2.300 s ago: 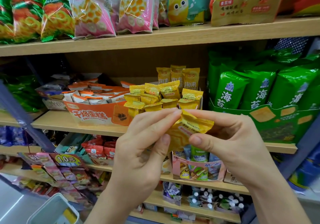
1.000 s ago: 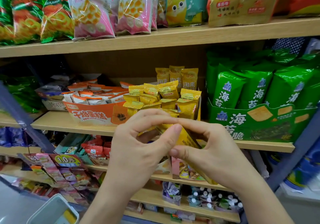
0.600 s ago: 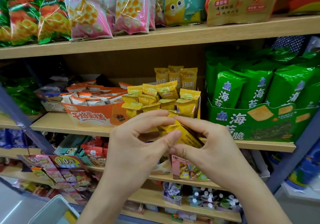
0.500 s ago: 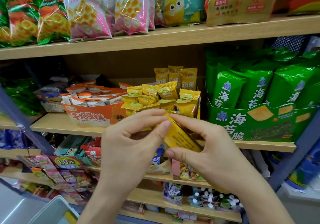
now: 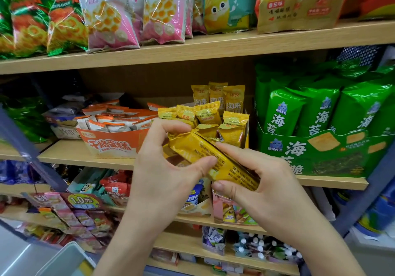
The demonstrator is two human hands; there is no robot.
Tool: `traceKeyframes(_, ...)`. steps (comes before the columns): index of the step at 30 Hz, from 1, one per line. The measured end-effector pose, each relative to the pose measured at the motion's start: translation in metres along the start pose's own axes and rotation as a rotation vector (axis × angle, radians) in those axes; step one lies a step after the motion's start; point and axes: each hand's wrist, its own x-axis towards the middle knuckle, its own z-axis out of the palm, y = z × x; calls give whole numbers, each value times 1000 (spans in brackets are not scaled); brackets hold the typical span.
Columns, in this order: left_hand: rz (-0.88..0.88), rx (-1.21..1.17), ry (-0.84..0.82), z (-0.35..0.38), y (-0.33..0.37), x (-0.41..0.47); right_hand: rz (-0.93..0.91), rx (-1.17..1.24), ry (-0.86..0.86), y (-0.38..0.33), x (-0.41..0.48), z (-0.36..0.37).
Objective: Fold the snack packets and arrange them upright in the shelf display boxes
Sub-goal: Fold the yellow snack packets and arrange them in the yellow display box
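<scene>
Pinching the yellow packet point(image 5: 198, 149) before the display box point(image 5: 246, 134), my left hand point(image 5: 162, 173) has its upper end. My right hand point(image 5: 267, 186) fingers clamp its lower end.

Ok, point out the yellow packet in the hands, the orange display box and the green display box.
yellow packet point(image 5: 192, 147): head view, its upper yellow face.
orange display box point(image 5: 111, 145): head view, front wall.
green display box point(image 5: 299, 153): head view, front wall.
</scene>
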Motion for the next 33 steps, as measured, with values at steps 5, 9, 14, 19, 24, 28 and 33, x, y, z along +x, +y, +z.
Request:
traceKeyframes(5,46,-58,99,0,-6,0,-25,-163,-176,-8,2,-8)
traceKeyframes(9,17,-63,144,1,-13,1,-92,-301,-71,-7,-1,-13)
traceKeyframes(14,181,441,155,0,-25,3,-42,-106,68,2,-2,-13)
traceKeyframes(19,584,671,-22,11,-25,-2,16,59,94,-2,1,-16)
traceKeyframes(24,755,772,-178,16,-30,-11,19,194,82,-2,5,-21)
traceKeyframes(28,785,786,-158,11,-27,-5,35,271,37,1,6,-19)
traceKeyframes(33,695,694,-236,3,-25,3,86,303,-82,5,6,-27)
